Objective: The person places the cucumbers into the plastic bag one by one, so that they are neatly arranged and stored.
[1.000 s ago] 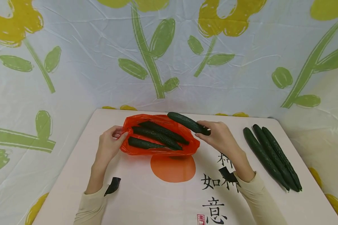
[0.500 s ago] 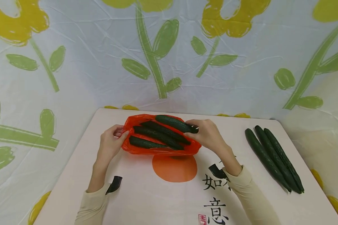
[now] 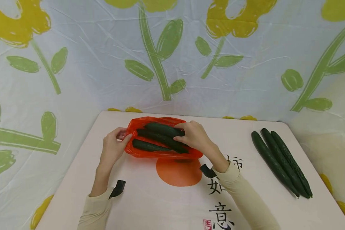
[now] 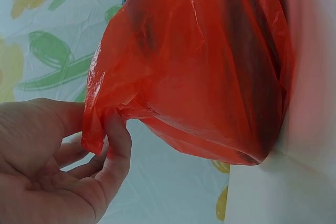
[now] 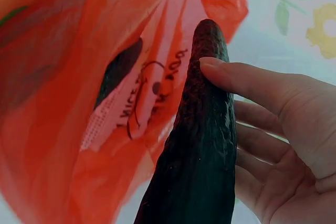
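A red plastic bag (image 3: 161, 156) lies on the table with its mouth spread, dark green cucumbers inside. My left hand (image 3: 113, 147) pinches the bag's left rim; the left wrist view shows the red plastic (image 4: 184, 77) between thumb and fingers (image 4: 118, 145). In the bag's mouth, my right hand (image 3: 196, 135) grips one end of a cucumber (image 3: 162, 128), which lies over or against the others. From the right wrist, the thumb (image 5: 247, 80) presses that cucumber (image 5: 202, 124) from one side, fingers behind. Below it show a second cucumber (image 3: 158, 137) and a third (image 3: 148, 145).
Three cucumbers (image 3: 279, 164) lie side by side at the table's right. The pale table mat (image 3: 155, 204) carries an orange disc print (image 3: 178, 172) and black characters (image 3: 222, 215). A flowered sheet (image 3: 109, 76) hangs behind the table and along its sides.
My right hand has moved left and slightly down, bringing its cucumber from above the bag's right rim into the bag's mouth. The left hand keeps its pinch on the rim.
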`<action>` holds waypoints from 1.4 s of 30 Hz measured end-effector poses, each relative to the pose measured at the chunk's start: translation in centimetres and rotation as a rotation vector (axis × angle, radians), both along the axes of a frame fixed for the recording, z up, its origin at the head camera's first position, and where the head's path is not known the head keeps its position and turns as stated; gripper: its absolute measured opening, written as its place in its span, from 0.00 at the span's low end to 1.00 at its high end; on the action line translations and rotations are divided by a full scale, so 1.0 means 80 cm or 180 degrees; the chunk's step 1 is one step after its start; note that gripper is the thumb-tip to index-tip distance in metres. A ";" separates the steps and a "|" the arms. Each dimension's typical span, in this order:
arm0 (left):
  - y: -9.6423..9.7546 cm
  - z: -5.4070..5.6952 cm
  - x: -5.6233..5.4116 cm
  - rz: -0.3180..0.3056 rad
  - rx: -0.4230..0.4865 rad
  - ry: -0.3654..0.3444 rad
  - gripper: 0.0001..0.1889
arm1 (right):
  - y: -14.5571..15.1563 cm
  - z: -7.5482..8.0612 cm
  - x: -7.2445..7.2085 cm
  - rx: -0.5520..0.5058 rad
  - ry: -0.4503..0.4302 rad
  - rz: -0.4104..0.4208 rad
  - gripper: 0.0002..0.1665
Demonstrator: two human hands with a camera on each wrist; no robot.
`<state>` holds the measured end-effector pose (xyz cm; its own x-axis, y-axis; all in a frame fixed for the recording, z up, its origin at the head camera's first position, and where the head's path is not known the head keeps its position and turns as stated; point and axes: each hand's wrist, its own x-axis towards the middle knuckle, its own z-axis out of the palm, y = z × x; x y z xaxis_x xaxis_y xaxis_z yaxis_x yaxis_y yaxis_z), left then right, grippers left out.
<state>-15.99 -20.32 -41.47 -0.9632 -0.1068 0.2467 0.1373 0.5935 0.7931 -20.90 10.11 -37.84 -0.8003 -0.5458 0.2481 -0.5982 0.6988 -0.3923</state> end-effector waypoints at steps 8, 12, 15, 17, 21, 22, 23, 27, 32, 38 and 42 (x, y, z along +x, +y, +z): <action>-0.006 -0.002 -0.002 0.0004 0.0021 -0.0067 0.13 | -0.037 -0.006 -0.023 0.0121 -0.0054 0.0094 0.18; -0.009 -0.005 -0.006 -0.0021 0.0082 -0.0070 0.13 | -0.055 -0.012 -0.040 0.0204 -0.0154 0.0093 0.16; -0.010 -0.008 -0.010 -0.0028 0.0086 -0.0030 0.13 | -0.065 -0.016 -0.052 0.0239 -0.0224 0.0088 0.17; -0.009 -0.010 -0.013 -0.0028 0.0111 -0.0002 0.12 | -0.070 -0.021 -0.058 0.0246 -0.0274 0.0079 0.18; -0.004 -0.011 -0.017 0.0035 0.0206 0.0089 0.12 | -0.082 -0.029 -0.062 0.0247 -0.0350 0.0152 0.17; -0.003 -0.010 -0.017 0.0063 0.0232 0.0130 0.12 | -0.084 -0.031 -0.062 0.0271 -0.0358 0.0181 0.17; -0.003 -0.009 -0.017 0.0097 0.0255 0.0162 0.12 | -0.087 -0.033 -0.062 0.0293 -0.0373 0.0206 0.17; -0.003 -0.006 -0.017 0.0182 0.0254 0.0231 0.11 | -0.093 -0.039 -0.064 0.0402 -0.0375 0.0241 0.17; -0.004 -0.003 -0.015 0.0151 0.0218 0.0163 0.11 | -0.095 -0.043 -0.077 0.0471 -0.0315 0.0203 0.19; -0.005 -0.003 -0.010 0.0146 0.0238 0.0116 0.12 | -0.094 -0.047 -0.092 0.0571 -0.0286 0.0211 0.20; -0.006 -0.002 -0.007 0.0182 0.0238 0.0123 0.11 | -0.095 -0.047 -0.098 0.0547 -0.0235 0.0199 0.14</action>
